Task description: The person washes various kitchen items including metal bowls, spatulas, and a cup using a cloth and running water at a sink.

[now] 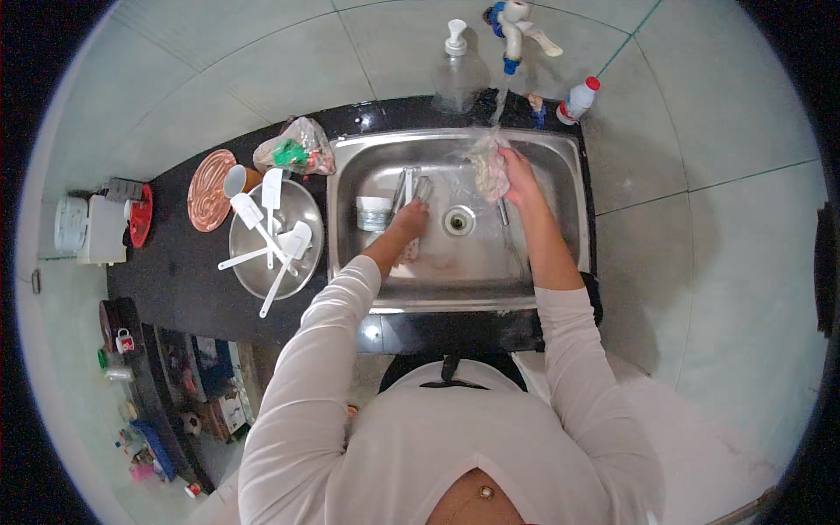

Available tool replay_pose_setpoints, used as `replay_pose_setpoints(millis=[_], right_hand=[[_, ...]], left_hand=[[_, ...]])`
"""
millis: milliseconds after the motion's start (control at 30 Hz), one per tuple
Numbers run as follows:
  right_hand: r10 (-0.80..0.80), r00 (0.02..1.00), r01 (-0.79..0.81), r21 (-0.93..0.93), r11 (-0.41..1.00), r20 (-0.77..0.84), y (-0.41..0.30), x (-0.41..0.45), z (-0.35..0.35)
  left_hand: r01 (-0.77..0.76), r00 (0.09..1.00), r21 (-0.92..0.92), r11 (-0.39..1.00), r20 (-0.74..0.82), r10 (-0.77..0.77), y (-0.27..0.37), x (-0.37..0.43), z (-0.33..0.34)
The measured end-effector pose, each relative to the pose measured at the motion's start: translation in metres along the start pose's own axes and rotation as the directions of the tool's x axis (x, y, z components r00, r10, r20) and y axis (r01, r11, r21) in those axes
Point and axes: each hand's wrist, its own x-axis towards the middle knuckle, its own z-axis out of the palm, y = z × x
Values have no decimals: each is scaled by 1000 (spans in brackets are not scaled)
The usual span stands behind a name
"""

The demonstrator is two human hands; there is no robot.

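Observation:
In the steel sink [558, 262], my left hand [410, 220] closes around a shiny utensil [424, 187], whose exact kind is unclear. Beside it lie a few long metal and white utensils [408, 180], partly hidden by the hand. A white-topped container [373, 213] stands at the sink's left side. My right hand [518, 174] grips a wet, pale pink and cream cloth [490, 170] under water running from the white tap [514, 39]. Below this hand, a thin metal utensil [503, 211] rests against the basin floor near the drain [458, 222].
Left of the sink, a metal bowl [312, 216] holds several white spatulas [272, 190]. Nearby are an orange-brown cup [239, 180], a copper-coloured plate [211, 190] and a filled plastic bag [295, 147]. Behind the sink stand a pump bottle [457, 75] and a red-capped bottle [579, 102].

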Motion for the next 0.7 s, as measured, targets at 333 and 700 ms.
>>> replay_pose_setpoints(millis=[333, 700], right_hand=[[-4, 974, -90, 405, 910, 225, -5, 18, -20], [-399, 910, 411, 125, 903, -112, -15, -4, 16]], left_hand=[[-126, 984, -162, 979, 108, 145, -46, 10, -59], [14, 730, -1000, -11, 18, -683, -70, 78, -97]])
